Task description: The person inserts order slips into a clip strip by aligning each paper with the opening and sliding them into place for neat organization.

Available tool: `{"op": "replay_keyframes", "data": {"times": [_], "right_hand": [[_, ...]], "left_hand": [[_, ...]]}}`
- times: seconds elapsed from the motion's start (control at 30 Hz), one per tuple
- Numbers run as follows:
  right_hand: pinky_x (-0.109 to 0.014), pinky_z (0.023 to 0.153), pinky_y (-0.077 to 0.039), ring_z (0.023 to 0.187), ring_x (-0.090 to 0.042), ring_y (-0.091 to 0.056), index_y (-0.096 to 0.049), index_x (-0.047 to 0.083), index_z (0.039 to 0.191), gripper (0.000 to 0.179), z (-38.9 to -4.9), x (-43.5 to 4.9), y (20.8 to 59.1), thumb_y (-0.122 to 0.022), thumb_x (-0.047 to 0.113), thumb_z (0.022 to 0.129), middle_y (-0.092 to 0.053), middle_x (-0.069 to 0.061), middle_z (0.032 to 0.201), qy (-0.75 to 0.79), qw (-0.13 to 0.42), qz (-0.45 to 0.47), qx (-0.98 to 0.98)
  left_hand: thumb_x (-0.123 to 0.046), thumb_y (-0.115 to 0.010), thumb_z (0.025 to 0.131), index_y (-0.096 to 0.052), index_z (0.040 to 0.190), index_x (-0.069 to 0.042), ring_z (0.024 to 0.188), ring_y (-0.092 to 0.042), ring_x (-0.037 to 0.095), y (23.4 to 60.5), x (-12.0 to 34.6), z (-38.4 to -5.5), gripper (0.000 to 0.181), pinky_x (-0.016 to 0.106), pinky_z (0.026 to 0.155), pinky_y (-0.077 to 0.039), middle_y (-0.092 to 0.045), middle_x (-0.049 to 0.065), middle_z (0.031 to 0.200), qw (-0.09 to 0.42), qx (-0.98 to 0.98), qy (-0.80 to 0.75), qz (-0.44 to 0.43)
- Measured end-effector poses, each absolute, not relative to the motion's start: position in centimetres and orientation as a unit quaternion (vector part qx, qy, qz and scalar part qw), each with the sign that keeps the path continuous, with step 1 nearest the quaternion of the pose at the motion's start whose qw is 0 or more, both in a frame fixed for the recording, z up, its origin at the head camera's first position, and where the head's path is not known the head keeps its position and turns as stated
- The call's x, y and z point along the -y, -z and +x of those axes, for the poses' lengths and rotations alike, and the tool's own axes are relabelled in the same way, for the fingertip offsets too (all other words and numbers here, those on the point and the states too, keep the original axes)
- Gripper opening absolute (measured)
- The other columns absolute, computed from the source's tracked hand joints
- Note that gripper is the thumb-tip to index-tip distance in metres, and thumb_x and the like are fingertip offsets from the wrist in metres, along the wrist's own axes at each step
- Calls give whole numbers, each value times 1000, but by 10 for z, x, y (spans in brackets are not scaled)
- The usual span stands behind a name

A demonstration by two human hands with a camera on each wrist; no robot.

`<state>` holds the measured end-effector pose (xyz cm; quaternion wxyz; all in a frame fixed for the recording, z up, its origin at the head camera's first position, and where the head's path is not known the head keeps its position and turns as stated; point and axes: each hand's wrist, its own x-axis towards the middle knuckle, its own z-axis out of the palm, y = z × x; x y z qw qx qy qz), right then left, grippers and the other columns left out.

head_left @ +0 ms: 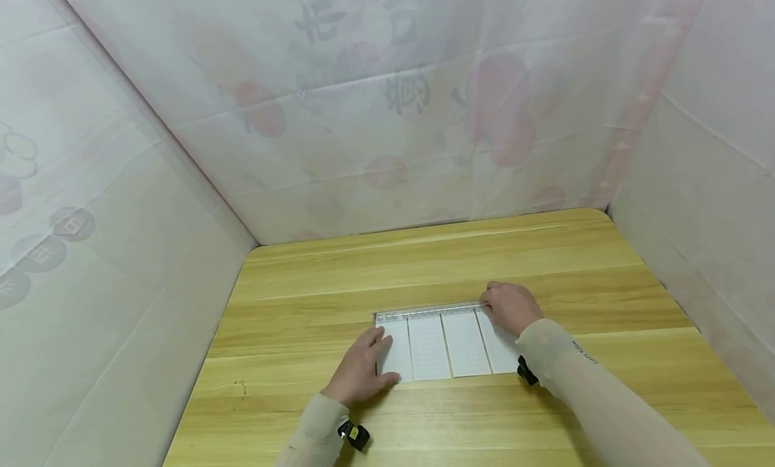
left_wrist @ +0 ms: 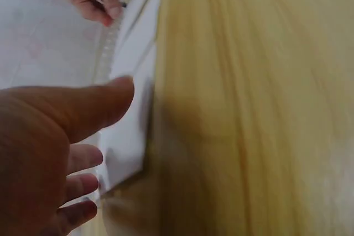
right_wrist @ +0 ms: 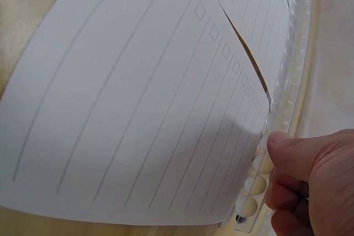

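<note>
Several narrow white sheets (head_left: pixel 429 349) lie side by side in a row. Thin gaps part them, and ruled lines with small checkboxes show on the near sheet (right_wrist: pixel 127 103) in the right wrist view. Along their far edge runs a clear plastic strip (head_left: pixel 430 311) with rounded, hole-like shapes along it. My right hand (head_left: pixel 511 307) pinches this strip near its right end, thumb on top and fingers curled below. My left hand (head_left: pixel 361 367) is at the left end of the row, its fingers and thumb spread around the leftmost sheet (head_left: pixel 395 352).
The sheets lie on a wooden table (head_left: pixel 290 413). Pale printed fabric (head_left: pixel 375 117) encloses it at the back and on both sides. Each wrist wears a small black camera, one on the left cuff (head_left: pixel 317 420) and one under the right sleeve (head_left: pixel 563 359).
</note>
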<state>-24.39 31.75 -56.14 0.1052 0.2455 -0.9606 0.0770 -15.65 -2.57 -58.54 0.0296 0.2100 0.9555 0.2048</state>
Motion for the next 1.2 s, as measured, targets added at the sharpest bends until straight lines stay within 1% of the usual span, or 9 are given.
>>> {"op": "replay_keyframes", "data": {"times": [0.1, 0.27, 0.5, 0.93, 1.2], "right_hand": [[-35, 62, -52, 69, -15, -61, -77, 14, 84, 8, -244, -318, 562, -73, 6, 83, -62, 3, 78, -76, 103, 247, 961], [-35, 61, -52, 68, -14, -61, -77, 15, 84, 8, -244, -319, 563, -74, 7, 83, -62, 3, 78, -78, 102, 245, 961], [-36, 62, -53, 69, -16, -62, -77, 14, 85, 6, -244, -318, 564, -75, 9, 83, -62, 3, 79, -80, 106, 244, 961], [-33, 60, -51, 68, -13, -60, -77, 15, 83, 9, -245, -318, 565, -73, 6, 83, -62, 3, 78, -74, 102, 244, 961], [-36, 62, -53, 69, -17, -62, -78, 13, 86, 7, -246, -318, 563, -74, 8, 83, -63, 1, 79, -78, 95, 235, 964]], "left_hand": [[-47, -75, 80, -50, 140, -5, 138, -33, 31, 585, 25, -156, 77, 46, 109, -31, -37, 13, 150, 29, -958, -176, 226], [-47, -75, 80, -49, 140, -4, 138, -33, 30, 586, 25, -156, 78, 44, 109, -31, -36, 13, 150, 28, -959, -166, 227], [-47, -75, 81, -47, 141, -5, 138, -32, 29, 588, 27, -157, 79, 43, 110, -31, -35, 11, 151, 36, -960, -169, 222], [-49, -73, 82, -46, 142, -7, 140, -30, 27, 590, 28, -158, 79, 43, 110, -30, -34, 9, 152, 37, -960, -166, 223], [-48, -73, 83, -45, 143, -6, 140, -29, 28, 592, 27, -161, 78, 43, 111, -29, -34, 10, 152, 32, -958, -168, 228]]}}
